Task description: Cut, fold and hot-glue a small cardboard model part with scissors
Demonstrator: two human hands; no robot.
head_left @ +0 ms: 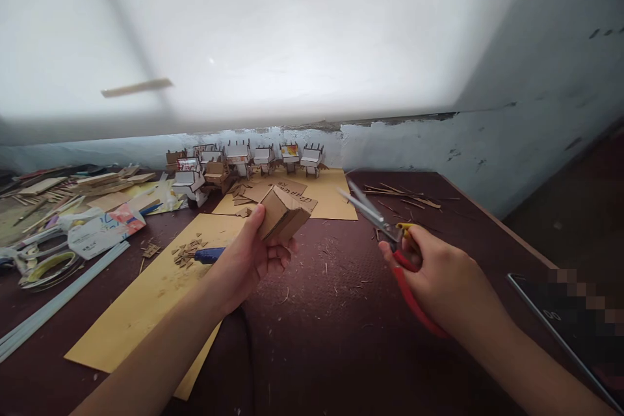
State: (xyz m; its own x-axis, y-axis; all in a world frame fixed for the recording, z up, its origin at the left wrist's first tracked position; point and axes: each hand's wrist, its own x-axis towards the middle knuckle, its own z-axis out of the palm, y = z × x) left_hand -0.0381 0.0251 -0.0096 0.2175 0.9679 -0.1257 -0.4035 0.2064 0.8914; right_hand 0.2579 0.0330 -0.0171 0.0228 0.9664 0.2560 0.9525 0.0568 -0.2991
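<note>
Between the thumb and fingers of my left hand (256,257) is a folded piece of cardboard (283,213), raised over the table. My right hand (441,273) grips scissors (407,260) with red and yellow handles; their blades are parted and point up and to the left, apart from the cardboard. A blue-handled tool (209,255) lies behind my left wrist, partly hidden by it. Small cardboard scraps (188,250) are heaped beside that tool on a yellow sheet (141,312).
Several small cardboard models (238,159) stand along the back wall. Thin sticks (402,194) lie at the back right. At left are rolls of tape (51,270), white strips (63,299) and wood pieces (97,180). A phone-like dark device (560,331) sits at the right edge.
</note>
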